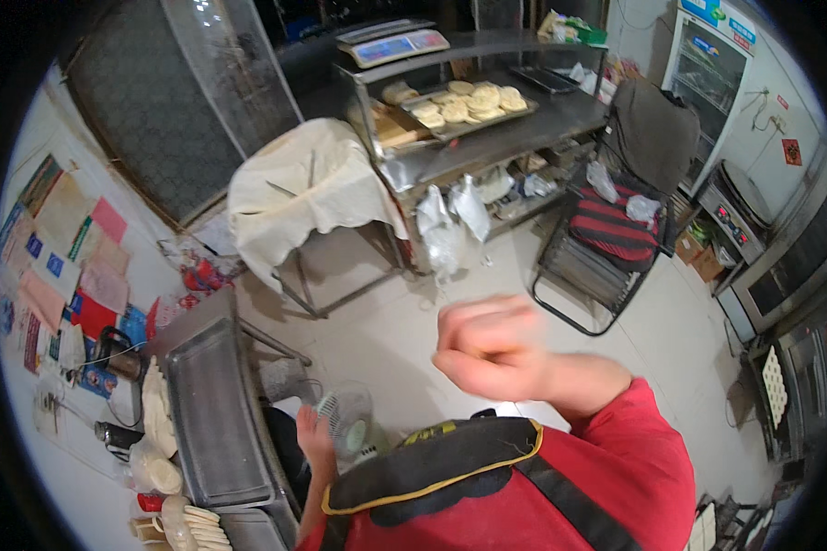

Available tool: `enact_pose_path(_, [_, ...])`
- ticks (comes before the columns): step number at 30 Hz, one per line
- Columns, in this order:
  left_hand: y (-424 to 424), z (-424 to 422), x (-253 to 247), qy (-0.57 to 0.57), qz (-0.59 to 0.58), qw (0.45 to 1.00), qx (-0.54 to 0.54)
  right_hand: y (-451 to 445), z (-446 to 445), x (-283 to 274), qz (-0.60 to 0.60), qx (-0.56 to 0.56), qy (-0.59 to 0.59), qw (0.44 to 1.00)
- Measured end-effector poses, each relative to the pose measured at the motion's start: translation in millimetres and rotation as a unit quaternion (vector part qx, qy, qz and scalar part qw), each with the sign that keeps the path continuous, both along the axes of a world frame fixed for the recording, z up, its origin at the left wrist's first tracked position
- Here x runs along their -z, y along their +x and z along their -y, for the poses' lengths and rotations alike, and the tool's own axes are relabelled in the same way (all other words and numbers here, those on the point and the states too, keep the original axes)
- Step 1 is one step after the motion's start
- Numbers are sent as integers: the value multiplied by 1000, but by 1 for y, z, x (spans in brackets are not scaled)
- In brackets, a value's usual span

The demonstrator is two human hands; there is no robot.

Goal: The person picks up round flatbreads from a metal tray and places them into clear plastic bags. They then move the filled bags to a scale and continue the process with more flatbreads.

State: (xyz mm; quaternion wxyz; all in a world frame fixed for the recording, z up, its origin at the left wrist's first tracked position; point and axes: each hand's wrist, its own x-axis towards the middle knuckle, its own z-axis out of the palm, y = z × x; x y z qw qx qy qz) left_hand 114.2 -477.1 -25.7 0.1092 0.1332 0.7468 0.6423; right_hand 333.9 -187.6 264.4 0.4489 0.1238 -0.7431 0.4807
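My right hand (489, 350) is raised in front of my chest, blurred, its fingers curled into a fist. Nothing shows in it. My left hand (315, 435) hangs low at my left side, beside the black metal table with a baking tray (220, 413) on it. A pale electric fan (350, 423) stands on the floor just beyond that hand. Its fingers are too small to make out clearly, and I see no object in them. A black apron with yellow trim (427, 468) covers my red top.
Ahead, a metal counter (551, 127) bears a tray of round flatbreads (472, 103) and a digital scale (396, 47). A cloth-covered table (310, 186) carries two long utensils. A black chair (603, 227), a glass-door fridge (708, 82) and an electric griddle (737, 200) stand right.
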Motion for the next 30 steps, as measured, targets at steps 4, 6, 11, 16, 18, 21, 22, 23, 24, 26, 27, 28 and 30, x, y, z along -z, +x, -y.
enact_pose_path(4, [-28, -66, 62, -39, 66, 976, 203, 27, -43, -83, -141, -112, 81, 980])
enact_pose_path(6, [-34, -113, 54, -145, 48, 953, 263, 22, -66, -82, -123, -124, 69, 982])
enact_pose_path(11, [-78, -236, 88, -254, 58, 918, 299, -11, -129, -69, -89, -124, 43, 987])
enact_pose_path(16, [-158, -405, 163, -259, -35, 871, 417, -38, -225, -84, -26, 26, 44, 998])
enact_pose_path(18, [-170, -449, 164, -138, 10, 899, 415, -79, -285, -49, 62, 88, -5, 994])
enact_pose_path(21, [-143, -596, 77, -121, 14, 841, 528, -79, -372, 79, 254, 314, -11, 915])
enact_pose_path(22, [-127, -626, 46, -149, 9, 811, 566, -63, -394, 123, 324, 355, -31, 876])
enact_pose_path(23, [-120, -647, 33, -145, 18, 801, 580, -45, -413, 166, 364, 377, -67, 849])
enact_pose_path(24, [-113, -669, 23, -140, 24, 796, 589, -24, -433, 216, 397, 395, -178, 809])
enact_pose_path(26, [-106, -711, 29, -141, 19, 784, 604, 19, -462, 290, 437, 428, -344, 712])
enact_pose_path(27, [-100, -725, 26, -146, 39, 787, 598, 39, -473, 320, 445, 443, -410, 662])
enact_pose_path(28, [-93, -738, 10, -153, 58, 789, 592, 61, -488, 350, 448, 462, -450, 619])
enact_pose_path(30, [-90, -746, 13, -193, 91, 802, 558, 95, -519, 402, 483, 484, -512, 520])
